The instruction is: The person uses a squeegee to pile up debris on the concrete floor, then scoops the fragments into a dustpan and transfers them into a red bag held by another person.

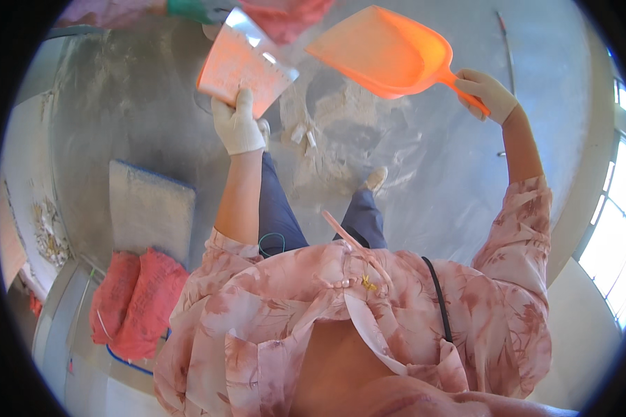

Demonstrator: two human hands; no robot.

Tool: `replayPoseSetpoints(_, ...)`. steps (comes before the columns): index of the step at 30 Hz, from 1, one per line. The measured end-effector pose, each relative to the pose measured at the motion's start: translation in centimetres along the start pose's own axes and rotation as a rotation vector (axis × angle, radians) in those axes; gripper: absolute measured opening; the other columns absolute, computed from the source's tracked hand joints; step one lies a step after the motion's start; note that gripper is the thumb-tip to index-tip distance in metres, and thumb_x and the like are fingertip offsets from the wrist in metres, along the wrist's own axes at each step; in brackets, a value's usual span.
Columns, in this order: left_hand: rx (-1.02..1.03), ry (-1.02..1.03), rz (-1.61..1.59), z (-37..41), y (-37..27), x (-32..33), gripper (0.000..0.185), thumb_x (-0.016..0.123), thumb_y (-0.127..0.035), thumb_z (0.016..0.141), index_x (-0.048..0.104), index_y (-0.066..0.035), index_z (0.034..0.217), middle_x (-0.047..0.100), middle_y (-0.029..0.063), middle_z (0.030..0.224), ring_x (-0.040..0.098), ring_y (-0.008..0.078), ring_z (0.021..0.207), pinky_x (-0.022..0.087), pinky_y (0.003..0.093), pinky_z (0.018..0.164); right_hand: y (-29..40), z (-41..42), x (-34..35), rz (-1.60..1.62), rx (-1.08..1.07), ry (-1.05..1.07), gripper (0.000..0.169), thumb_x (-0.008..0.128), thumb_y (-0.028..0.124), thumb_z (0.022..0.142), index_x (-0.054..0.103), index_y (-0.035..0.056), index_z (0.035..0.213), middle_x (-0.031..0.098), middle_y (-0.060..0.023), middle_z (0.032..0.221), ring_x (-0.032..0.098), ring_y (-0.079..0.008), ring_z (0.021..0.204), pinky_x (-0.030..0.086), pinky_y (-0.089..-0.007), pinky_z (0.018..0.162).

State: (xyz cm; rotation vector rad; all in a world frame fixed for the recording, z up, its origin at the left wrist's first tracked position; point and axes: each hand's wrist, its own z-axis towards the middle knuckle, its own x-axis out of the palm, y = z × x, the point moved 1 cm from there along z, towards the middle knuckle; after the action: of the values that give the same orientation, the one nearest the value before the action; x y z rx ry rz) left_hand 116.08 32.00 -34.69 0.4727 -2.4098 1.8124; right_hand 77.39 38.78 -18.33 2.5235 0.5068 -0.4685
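My left hand, in a pale work glove, grips a wide orange scraper-like blade coated with pale dust. A shiny strip runs along its far edge. Off to the right, my right hand, gloved alike, is closed around the handle of an orange plastic dustpan. The dustpan's broad mouth faces left, towards the blade, and the two are apart. Below them, pale powder and a few white scraps lie on the grey floor, just ahead of my feet.
Two filled red woven sacks lie at the lower left, beside a dusty board with a blue edge. A thin rod rests on the floor at the right. At the top, another person's green sleeve or glove is beside blurred red material.
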Motion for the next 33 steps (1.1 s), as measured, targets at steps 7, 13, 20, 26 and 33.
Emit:
replayPoseSetpoints(7,-0.466,-0.366,0.147,-16.0,27.2,-12.7,0.043,0.058,0.001,0.085,0.046,0.002,0.126,0.056,0.0139,0.119,0.057,0.0248,0.105,0.049,0.0377,0.088,-27.5,7.1,9.6,0.202,0.170,0.169,0.025,0.058,0.028,0.084,0.056,0.0037,0.090,0.054,-0.0030,0.063,0.046,-0.0105,0.044,0.035,-0.0266,0.039)
replayPoseSetpoints(13,-0.794,-0.701,0.418,-21.5,47.8,-22.7,0.047,0.060,-0.006,0.084,0.046,-0.004,0.129,0.058,0.0090,0.121,0.060,0.0256,0.101,0.051,0.0389,0.085,-47.4,14.9,25.3,0.176,0.375,0.311,0.027,0.062,0.029,0.083,0.057,0.0056,0.097,0.055,-0.0041,0.060,0.048,-0.0109,0.041,0.036,-0.0273,0.036)
replayPoseSetpoints(20,-0.614,-0.522,0.871,-7.8,53.7,-24.7,0.045,0.064,-0.012,0.080,0.051,-0.003,0.123,0.062,0.0118,0.112,0.062,0.0235,0.096,0.050,0.0353,0.083,-61.0,17.3,46.9,0.140,0.332,0.123,0.029,0.062,0.034,0.085,0.055,0.0085,0.098,0.063,-0.0157,0.073,0.064,-0.0340,0.070,0.049,-0.0425,0.061)
replayPoseSetpoints(26,-0.463,0.172,1.099,1.9,53.6,-21.8,0.038,0.066,-0.018,0.080,0.055,-0.002,0.112,0.065,0.0137,0.100,0.062,0.0228,0.087,0.049,0.0358,0.078,-57.4,20.4,59.1,0.303,0.349,0.039,0.023,0.061,0.027,0.087,0.058,0.0056,0.095,0.054,-0.0042,0.064,0.054,-0.0134,0.054,0.044,-0.0293,0.050)
replayPoseSetpoints(33,-0.135,0.957,1.656,1.1,52.0,-10.9,0.030,0.058,-0.025,0.082,0.055,-0.010,0.108,0.062,0.0191,0.105,0.058,0.0415,0.096,0.046,0.0496,0.081,-47.2,23.1,58.7,0.791,0.480,0.025,0.023,0.059,0.026,0.088,0.060,0.0031,0.092,0.054,-0.0017,0.065,0.049,-0.0099,0.050,0.039,-0.0260,0.046)
